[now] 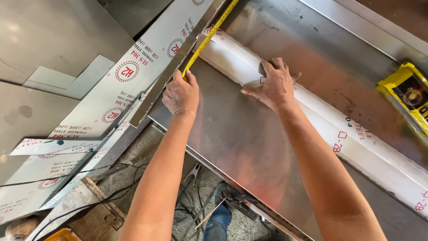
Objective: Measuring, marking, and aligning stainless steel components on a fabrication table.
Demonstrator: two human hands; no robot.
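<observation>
Pinching yellow tape measure (209,35) in left hand (180,93), right hand (274,85) beside

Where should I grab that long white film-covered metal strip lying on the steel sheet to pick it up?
Grip the white strip by its long edges, from above, just beyond the right hand pressing it. It lies flat and narrow on the steel sheet, so fingers can span its width; the left hand holds the yellow tape measure.
</observation>
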